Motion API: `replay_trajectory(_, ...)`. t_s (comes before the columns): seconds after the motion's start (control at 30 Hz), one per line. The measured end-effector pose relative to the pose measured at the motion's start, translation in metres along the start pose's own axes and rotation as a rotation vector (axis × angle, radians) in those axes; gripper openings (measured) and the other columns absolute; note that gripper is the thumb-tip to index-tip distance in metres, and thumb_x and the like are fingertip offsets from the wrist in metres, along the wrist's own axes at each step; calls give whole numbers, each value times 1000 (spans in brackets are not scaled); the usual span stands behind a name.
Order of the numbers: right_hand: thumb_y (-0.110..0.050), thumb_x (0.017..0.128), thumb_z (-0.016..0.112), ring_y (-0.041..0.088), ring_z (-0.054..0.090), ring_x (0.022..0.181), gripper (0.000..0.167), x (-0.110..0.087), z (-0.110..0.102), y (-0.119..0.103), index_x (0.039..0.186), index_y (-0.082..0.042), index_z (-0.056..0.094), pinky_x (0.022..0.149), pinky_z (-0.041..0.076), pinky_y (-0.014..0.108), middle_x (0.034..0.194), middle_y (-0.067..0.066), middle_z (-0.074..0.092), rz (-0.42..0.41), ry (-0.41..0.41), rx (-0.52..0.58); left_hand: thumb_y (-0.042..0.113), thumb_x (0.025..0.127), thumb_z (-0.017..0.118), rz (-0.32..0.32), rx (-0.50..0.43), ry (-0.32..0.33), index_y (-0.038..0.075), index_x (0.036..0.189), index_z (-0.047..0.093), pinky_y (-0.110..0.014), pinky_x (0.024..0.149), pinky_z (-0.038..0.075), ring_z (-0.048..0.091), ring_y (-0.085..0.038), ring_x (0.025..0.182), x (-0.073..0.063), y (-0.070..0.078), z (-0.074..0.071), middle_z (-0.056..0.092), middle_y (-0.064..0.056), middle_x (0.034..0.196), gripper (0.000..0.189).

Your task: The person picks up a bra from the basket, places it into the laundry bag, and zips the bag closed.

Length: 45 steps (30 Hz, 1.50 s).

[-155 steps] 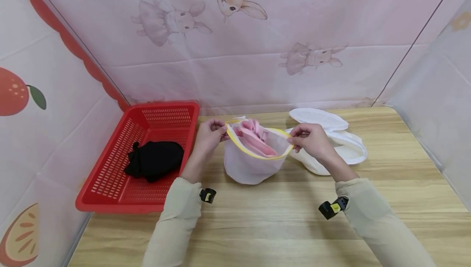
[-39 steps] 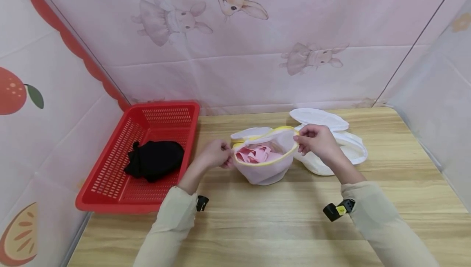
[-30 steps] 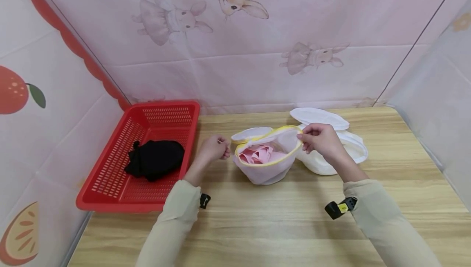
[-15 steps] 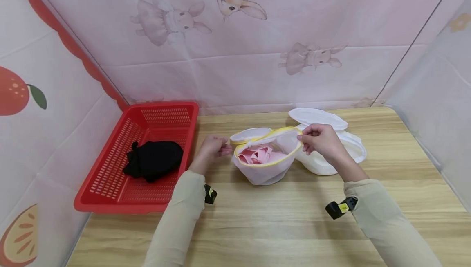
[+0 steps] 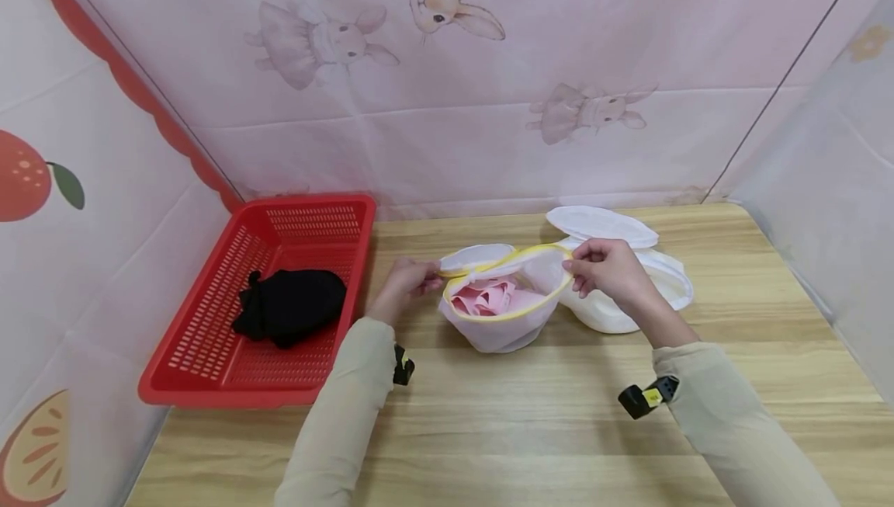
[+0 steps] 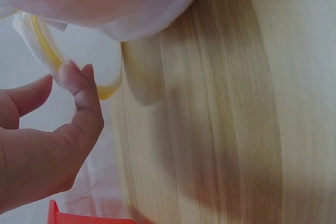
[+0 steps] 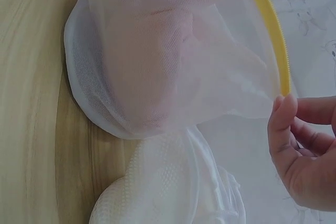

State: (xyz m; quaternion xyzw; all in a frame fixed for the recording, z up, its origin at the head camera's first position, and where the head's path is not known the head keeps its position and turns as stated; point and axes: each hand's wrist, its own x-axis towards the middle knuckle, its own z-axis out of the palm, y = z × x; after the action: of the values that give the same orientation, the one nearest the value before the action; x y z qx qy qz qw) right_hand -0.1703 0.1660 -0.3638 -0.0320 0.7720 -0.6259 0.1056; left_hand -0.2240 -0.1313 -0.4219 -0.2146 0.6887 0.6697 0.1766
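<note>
A white mesh laundry bag [image 5: 499, 334] with a yellow zipper stands on the table, its lid [image 5: 478, 258] folded back at the upper left. Bunched pink fabric [image 5: 489, 295] lies inside. My right hand [image 5: 611, 270] pinches the yellow zipper edge at the bag's right side, thumb against index finger, as the right wrist view also shows. At the left, my left hand [image 5: 405, 283] has thumb and index finger at the lid's rim, one on either side of it. In the left wrist view, its index fingertip [image 6: 71, 74] overlaps the lid edge.
A red plastic basket [image 5: 202, 396] at the left holds a black cloth item [image 5: 293, 307]. Behind the right hand, a second white mesh bag [image 5: 604, 313] lies with its lid [image 5: 602, 225] flipped back toward the fabric-covered wall [image 5: 454, 158]. The wooden table [image 5: 503, 429] extends toward the front.
Earlier both hands held the bag's rim wide; the left hand then let go and has come back up to the lid's rim. The pink fabric sits lower. The right hand keeps its pinch.
</note>
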Motion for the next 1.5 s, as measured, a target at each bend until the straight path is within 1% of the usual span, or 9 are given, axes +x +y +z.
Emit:
replay_trajectory(0.23, 0, 86, 60, 14, 56, 52, 17, -1, 1, 1, 90, 13, 51, 48, 51, 26, 62, 7, 55, 17, -5, -16, -5, 85, 57, 22, -6, 12, -4, 75, 59, -18, 54, 46, 51, -8, 51, -3, 1, -3, 55, -5, 60, 10)
replay_trajectory(0.37, -1, 85, 60, 14, 56, 52, 17, -1, 1, 1, 90, 13, 51, 49, 51, 27, 63, 7, 55, 19, -6, -29, -8, 84, 57, 54, -38, 47, -8, 85, 60, -19, 58, 47, 52, -8, 54, -7, 4, -6, 55, -4, 61, 4)
replay_trajectory(0.6, -1, 85, 61, 14, 55, 52, 18, -1, 2, 1, 90, 14, 52, 48, 51, 26, 63, 7, 55, 19, -11, -26, -8, 84, 57, 82, -60, 58, -11, 107, 56, -25, 72, 51, 55, -9, 60, -11, 12, -8, 58, -6, 72, 23)
replay_trajectory(0.7, -1, 85, 61, 13, 55, 52, 18, -1, 2, 2, 90, 14, 52, 48, 51, 26, 63, 7, 56, 20, -16, -19, -8, 83, 57, 111, -66, 60, -10, 109, 55, -23, 71, 52, 56, -10, 62, -14, 17, -7, 57, -7, 75, 26)
replay_trajectory(0.77, 0, 85, 60, 13, 55, 52, 18, -1, 2, 2, 90, 14, 51, 48, 51, 26, 63, 7, 55, 18, -16, -17, -9, 83, 56, 132, -73, 62, -10, 110, 55, -21, 66, 51, 57, -9, 60, -17, 21, -5, 57, -8, 75, 27)
replay_trajectory(0.93, 0, 85, 60, 13, 55, 52, 18, -1, 3, 1, 90, 15, 51, 48, 51, 26, 63, 7, 55, 11, -15, -18, -11, 82, 57, 172, -80, 64, -9, 110, 53, -18, 58, 51, 57, -9, 56, -23, 29, -2, 58, -10, 79, 28)
replay_trajectory(1.1, -1, 86, 60, 13, 56, 53, 19, -1, 3, -1, 92, 15, 51, 49, 51, 26, 65, 7, 56, 4, -10, -16, -12, 82, 55, 235, -84, 70, -10, 108, 51, -20, 61, 52, 58, -9, 58, -30, 36, 1, 56, -14, 85, 26)
replay_trajectory(1.3, -1, 87, 59, 13, 57, 54, 21, -1, 5, -4, 95, 16, 51, 50, 51, 26, 71, 9, 59, -29, 14, 21, -16, 83, 53, 292, -168, 72, -9, 101, 50, -23, 63, 54, 58, -10, 55, -41, 43, 3, 55, -16, 84, 20)
replay_trajectory(1.5, 1, 86, 58, 12, 56, 54, 21, -1, 6, -9, 95, 18, 51, 49, 51, 25, 71, 9, 59, -34, 8, 36, -17, 82, 53, 392, -193, 41, -8, 94, 50, -21, 61, 53, 60, -11, 57, -52, 48, 3, 54, -16, 83, 15)
